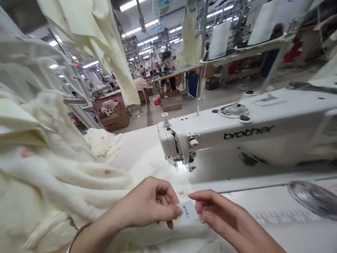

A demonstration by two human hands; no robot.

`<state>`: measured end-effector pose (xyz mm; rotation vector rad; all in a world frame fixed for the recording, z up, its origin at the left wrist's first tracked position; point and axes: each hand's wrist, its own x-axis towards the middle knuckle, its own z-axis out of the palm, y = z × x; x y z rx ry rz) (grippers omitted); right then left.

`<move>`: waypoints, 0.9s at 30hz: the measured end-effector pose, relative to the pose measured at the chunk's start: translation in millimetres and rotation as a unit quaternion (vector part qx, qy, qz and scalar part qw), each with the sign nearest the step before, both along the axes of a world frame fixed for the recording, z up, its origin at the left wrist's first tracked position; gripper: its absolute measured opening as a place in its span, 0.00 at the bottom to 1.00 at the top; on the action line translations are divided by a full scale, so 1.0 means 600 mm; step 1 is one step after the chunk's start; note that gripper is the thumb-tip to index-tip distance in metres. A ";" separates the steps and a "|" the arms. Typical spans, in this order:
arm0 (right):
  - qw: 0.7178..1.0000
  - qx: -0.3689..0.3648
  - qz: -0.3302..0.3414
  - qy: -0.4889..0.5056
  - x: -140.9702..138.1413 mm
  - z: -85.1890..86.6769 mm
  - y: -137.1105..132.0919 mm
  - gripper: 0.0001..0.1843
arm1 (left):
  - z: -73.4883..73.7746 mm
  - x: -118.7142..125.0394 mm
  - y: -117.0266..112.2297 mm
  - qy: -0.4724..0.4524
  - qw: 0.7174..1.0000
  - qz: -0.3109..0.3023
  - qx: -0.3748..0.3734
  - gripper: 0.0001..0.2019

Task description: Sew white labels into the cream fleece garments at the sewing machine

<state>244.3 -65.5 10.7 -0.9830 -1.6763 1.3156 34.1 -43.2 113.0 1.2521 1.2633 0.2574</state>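
My left hand (155,203) pinches a small white label (188,212) with dark print between thumb and fingers. Close by on the right, my right hand (226,216) has its index finger stretched out and its thumb apart, the fingertips by the label's right edge; whether they touch it I cannot tell. Cream fabric (86,189) with small pink marks lies under and to the left of my hands, running up to the needle area. Just beyond the hands stands a white sewing machine (210,133), its needle lamp lit.
A glossy round dish (313,198) sits on the table at the right, near a printed ruler strip (295,218). Cream fabric pieces (97,38) hang at upper left. White thread cones (219,40) stand behind the machine. Cardboard boxes (114,117) are on the floor beyond.
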 end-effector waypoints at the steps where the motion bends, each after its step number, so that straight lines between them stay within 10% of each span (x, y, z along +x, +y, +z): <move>1: 0.999 -0.032 0.000 0.029 -0.011 0.014 0.005 0.14 | -0.012 0.001 0.002 -0.003 1.000 -0.004 -0.003 0.12; 10: 0.991 -0.103 -0.074 0.047 -0.048 0.017 0.010 0.17 | -0.052 0.012 0.007 -0.029 0.997 0.068 0.015 0.14; 14: 0.985 0.089 -0.123 -0.081 -0.032 -0.017 0.013 0.10 | -0.059 0.012 0.040 0.085 0.982 0.083 0.144 0.11; 19: 0.860 0.413 -0.122 -0.273 -0.026 -0.088 -0.001 0.13 | -0.100 -0.027 0.079 0.253 0.944 0.042 0.207 0.08; 22: 0.829 0.449 -0.085 -0.321 -0.027 -0.104 -0.010 0.14 | -0.111 -0.034 0.075 0.267 0.944 0.045 0.187 0.08; 27: 0.874 0.380 -0.108 -0.282 -0.030 -0.092 -0.001 0.11 | -0.105 0.009 0.076 0.183 0.971 0.055 0.141 0.09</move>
